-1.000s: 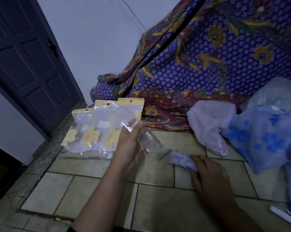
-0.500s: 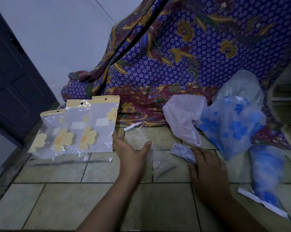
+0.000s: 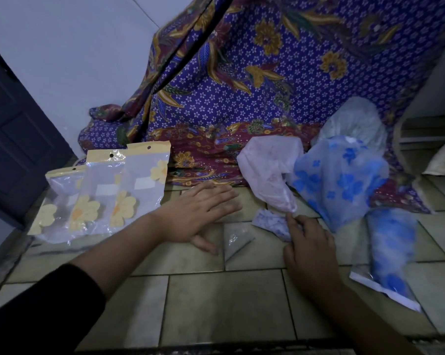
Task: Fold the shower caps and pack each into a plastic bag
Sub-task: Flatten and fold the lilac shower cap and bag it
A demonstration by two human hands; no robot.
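A clear plastic bag [image 3: 238, 239] lies flat on the tiled floor between my hands. My left hand [image 3: 201, 213] presses on its left part with straight, spread fingers. My right hand [image 3: 308, 242] holds a folded white shower cap with a faint blue print [image 3: 270, 222] at the bag's right end, fingers curled over it. Loose caps lie behind: a pink one [image 3: 270, 172], a blue flowered one [image 3: 344, 180] and a pale one [image 3: 354, 121].
Three packed bags with yellow headers and flower prints [image 3: 106, 193] lie at the left. A packed blue cap in a bag [image 3: 392, 252] lies at the right. Purple patterned cloth [image 3: 267, 80] hangs behind. A dark door [image 3: 14, 139] stands at the far left.
My left hand has laid the clear bag down from the air onto the floor and now flattens it with straight fingers. My right hand stays on the folded cap. The view swung right.
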